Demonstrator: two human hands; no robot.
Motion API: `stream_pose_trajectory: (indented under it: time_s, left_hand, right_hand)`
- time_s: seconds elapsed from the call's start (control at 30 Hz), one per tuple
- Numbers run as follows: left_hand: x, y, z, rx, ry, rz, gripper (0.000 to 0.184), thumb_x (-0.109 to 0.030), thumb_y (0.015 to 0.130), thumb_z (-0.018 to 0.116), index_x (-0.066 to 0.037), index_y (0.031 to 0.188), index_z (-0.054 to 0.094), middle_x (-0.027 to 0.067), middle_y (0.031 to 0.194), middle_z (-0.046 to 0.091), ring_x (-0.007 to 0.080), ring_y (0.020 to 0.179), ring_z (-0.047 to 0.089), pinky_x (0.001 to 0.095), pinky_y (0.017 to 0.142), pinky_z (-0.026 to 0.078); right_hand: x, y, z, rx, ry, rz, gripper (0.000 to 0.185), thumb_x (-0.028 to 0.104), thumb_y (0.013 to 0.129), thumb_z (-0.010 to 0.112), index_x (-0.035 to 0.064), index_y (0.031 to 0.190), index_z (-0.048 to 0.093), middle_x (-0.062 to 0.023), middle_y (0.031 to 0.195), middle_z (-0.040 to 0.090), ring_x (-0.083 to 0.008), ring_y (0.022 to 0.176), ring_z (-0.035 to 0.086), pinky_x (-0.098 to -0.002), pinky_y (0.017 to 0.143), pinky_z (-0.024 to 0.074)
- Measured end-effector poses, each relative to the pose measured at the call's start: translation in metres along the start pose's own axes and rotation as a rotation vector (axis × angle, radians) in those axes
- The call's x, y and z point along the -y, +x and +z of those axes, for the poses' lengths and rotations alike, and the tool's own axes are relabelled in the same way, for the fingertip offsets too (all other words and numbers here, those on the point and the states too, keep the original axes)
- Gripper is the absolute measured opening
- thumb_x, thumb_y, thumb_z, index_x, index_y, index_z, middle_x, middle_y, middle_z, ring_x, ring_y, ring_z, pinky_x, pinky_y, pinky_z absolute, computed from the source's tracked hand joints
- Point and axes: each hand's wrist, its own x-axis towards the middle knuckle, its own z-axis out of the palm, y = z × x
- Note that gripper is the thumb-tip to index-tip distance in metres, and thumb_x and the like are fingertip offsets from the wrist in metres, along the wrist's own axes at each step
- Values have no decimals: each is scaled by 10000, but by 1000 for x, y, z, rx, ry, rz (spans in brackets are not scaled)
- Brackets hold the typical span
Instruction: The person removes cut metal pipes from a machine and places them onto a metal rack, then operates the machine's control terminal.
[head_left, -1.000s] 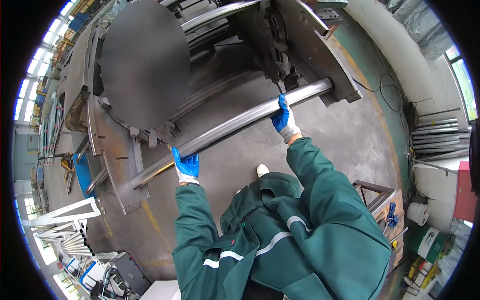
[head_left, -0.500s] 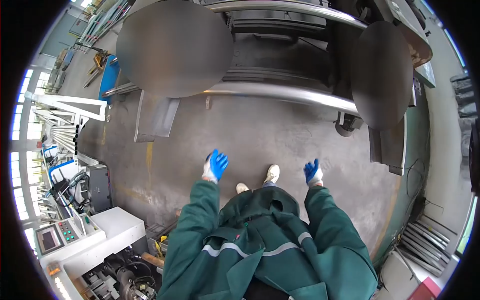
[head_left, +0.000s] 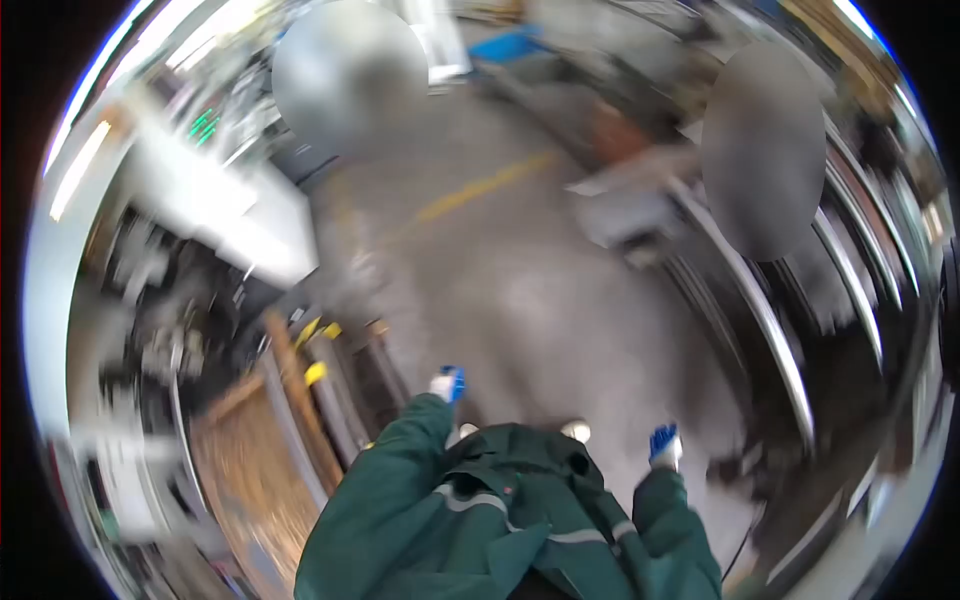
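My left hand [head_left: 449, 384], in a white glove with a blue-coated palm and fingers, hangs in front of my left hip. Its fingers look loosely bent and apart, with nothing seen in them, though blur softens their outline. On the other side my right hand [head_left: 665, 446], gloved the same way, hangs low with the fingers a little spread and holds nothing visible. Both hands are above the grey floor [head_left: 540, 300] and touch nothing. Nearest to my left hand are long bars with yellow ends [head_left: 335, 390]. Nearest to my right is a dark machine frame with shiny metal rails [head_left: 760, 310].
A white machine cabinet [head_left: 225, 200] with green-lit buttons stands at the upper left. Below it lie dark machinery [head_left: 175, 340] and a worn brown board [head_left: 250, 470]. A yellow floor line [head_left: 480, 188] crosses ahead, with a blue object [head_left: 505, 43] beyond. Grey ovals mask two areas.
The view has swung to the left and blurred. The railed frame has moved from ahead to my right, and the white cabinet has come further forward. Both hands now sit lower in view.
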Motion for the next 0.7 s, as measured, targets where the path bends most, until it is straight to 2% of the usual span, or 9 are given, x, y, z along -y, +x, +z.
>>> stream_pose_trajectory:
  time_s: [0.03, 0.1, 0.17, 0.3, 0.4, 0.43, 0.5, 0.57, 0.7]
  left_hand:
    - [11, 1, -16, -99, 120, 26, 204, -307, 883, 611, -168, 744, 557, -32, 578, 482, 104, 469, 458, 291, 408, 361]
    - [14, -7, -42, -217, 124, -42, 292, -327, 832, 671, -52, 916, 617, 22, 648, 573, 160, 522, 548, 322, 464, 451]
    - [21, -12, -84, -210, -13, 96, 266, -310, 830, 671, -64, 914, 614, 26, 633, 556, 146, 502, 529, 310, 444, 437]
    - [50, -47, -172, -214, -289, -93, 205, -306, 890, 596, -191, 743, 511, -45, 583, 452, 99, 445, 415, 264, 393, 314]
    - [95, -61, -253, -122, -447, 2, 205, -328, 901, 564, -180, 762, 537, -10, 651, 511, 136, 532, 516, 286, 448, 391]
    - [97, -74, -261, -253, -487, 2, 208, -338, 920, 523, -150, 855, 583, 15, 713, 559, 169, 591, 573, 302, 494, 462]
    - [73, -105, -268, -443, -583, -55, 225, -244, 906, 540, -186, 697, 480, -21, 568, 433, 110, 443, 435, 273, 372, 317]
    - [98, -109, -288, -439, -735, -9, 142, -280, 911, 550, -171, 820, 538, 2, 627, 486, 131, 493, 496, 271, 392, 367]
    - [100, -127, -290, -572, -822, -63, 242, -308, 918, 549, -112, 1056, 583, 82, 940, 630, 253, 830, 647, 365, 699, 542]
  right_hand:
    - [1, 21, 12, 253, -38, 37, 243, 385, 924, 560, 167, 1018, 609, 26, 857, 599, -152, 791, 579, -325, 726, 475]
    - [-7, -10, 97, 177, -166, 5, 219, 378, 917, 565, 187, 1017, 606, 36, 854, 598, -160, 799, 581, -336, 741, 474]
    - [-35, -15, 163, 230, -370, 69, 204, 359, 923, 550, 189, 1023, 601, 30, 863, 604, -173, 815, 588, -336, 752, 474]
    - [-122, -63, 257, 345, -594, 176, 303, 333, 897, 586, 104, 1095, 584, -32, 902, 626, -201, 886, 608, -385, 746, 501]
    - [-190, -148, 343, 496, -811, 160, 313, 248, 883, 610, 52, 1124, 567, -65, 894, 626, -215, 827, 632, -350, 681, 521]
    - [-208, -167, 367, 590, -867, 146, 304, 218, 880, 614, 41, 1122, 564, -75, 894, 626, -218, 793, 640, -331, 649, 523]
    - [-246, -185, 408, 832, -930, 176, 292, 216, 899, 599, 59, 1140, 547, -65, 877, 622, -202, 744, 646, -301, 641, 544]
    - [-277, -214, 452, 873, -1024, 181, 295, 201, 881, 621, 33, 1116, 562, -56, 836, 624, -190, 711, 640, -301, 626, 531]
    - [-342, -226, 515, 1004, -1170, 124, 280, 193, 855, 645, 17, 1067, 591, -49, 783, 619, -167, 675, 618, -294, 606, 509]
